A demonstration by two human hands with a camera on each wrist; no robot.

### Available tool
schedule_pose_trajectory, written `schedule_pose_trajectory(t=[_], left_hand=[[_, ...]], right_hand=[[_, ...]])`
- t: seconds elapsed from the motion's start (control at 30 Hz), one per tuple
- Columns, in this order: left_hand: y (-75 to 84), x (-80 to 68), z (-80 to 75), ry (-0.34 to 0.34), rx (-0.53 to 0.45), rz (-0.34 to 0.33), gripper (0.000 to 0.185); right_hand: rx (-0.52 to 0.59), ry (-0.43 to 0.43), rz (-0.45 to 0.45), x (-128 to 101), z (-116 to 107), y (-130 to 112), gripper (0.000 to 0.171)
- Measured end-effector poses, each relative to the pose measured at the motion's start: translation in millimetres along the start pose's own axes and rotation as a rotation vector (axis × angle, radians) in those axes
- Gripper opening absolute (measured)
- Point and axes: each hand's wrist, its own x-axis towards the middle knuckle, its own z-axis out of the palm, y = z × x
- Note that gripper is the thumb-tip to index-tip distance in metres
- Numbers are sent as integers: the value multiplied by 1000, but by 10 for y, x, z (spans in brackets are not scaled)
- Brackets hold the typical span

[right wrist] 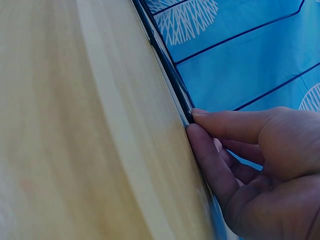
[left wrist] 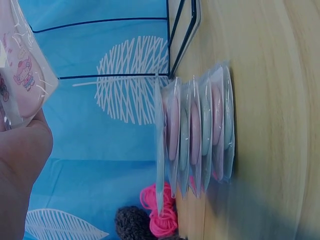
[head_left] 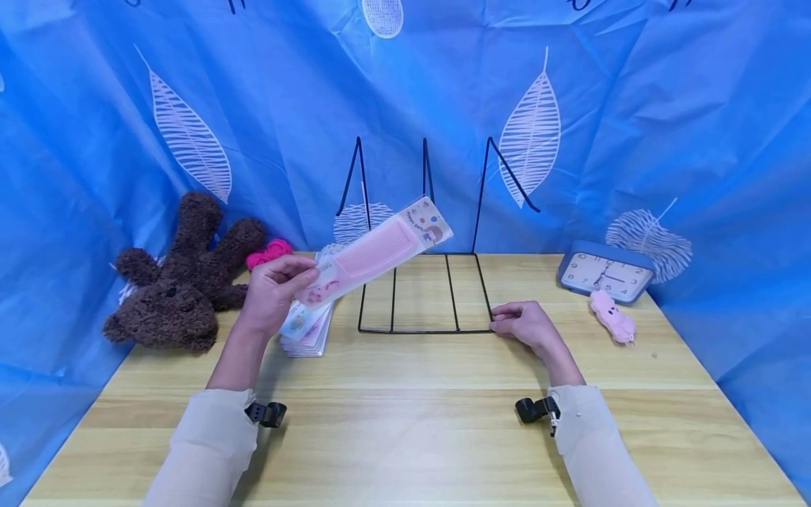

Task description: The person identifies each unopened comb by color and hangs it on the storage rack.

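Blue cloth printed with white leaves (head_left: 190, 141) fills the whole upper part of the head view and hangs behind a pale wooden table (head_left: 405, 436) that takes up the lower half. At centre frame stands a black wire rack (head_left: 421, 282), its flat base on the wood and three upright dividers rising against the cloth; the slots between them look suited to holding flat things on edge. Left of centre, a brown plush bear (head_left: 180, 282) lies slumped at the table's back edge, with a bit of bright pink yarn (head_left: 269, 252) just beside it. At right of centre a blue clock (head_left: 605, 273) leans near the cloth, a small pink plush toy (head_left: 612, 317) touching its lower corner.

Between bear and rack sits a stack of packaged combs (left wrist: 200, 135), lying flat, close to the rack's left side. The left hand (head_left: 272, 292) pinches one packaged pink comb (head_left: 376, 252) by its lower end, holding it slanted in the air above the stack, its far end over the rack's left slot. The right hand (head_left: 526, 325) rests on the table, thumb and fingertips (right wrist: 207, 150) pressed against the rack's front right corner, apparently to steady the light frame.
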Motion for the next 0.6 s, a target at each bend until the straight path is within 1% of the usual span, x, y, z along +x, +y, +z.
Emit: schedule_pose_trajectory(t=[0.23,0.4,0.5,0.57,0.6], left_hand=[[9,8,29,23,-12,-1,12],[14,10,47,11,16,-13,21],[13,11,50,4,66,-40,24],[13,9,50,3,145,-70,18],[12,9,49,3,205,-88,14]], right_hand=[[4,-1,3,2,5,5,43],[5,2,2,4,6,6,43],[11,0,3,1,5,1,44],[18,-2,5,0,4,-1,43],[19,-2,5,-1,4,-1,43]])
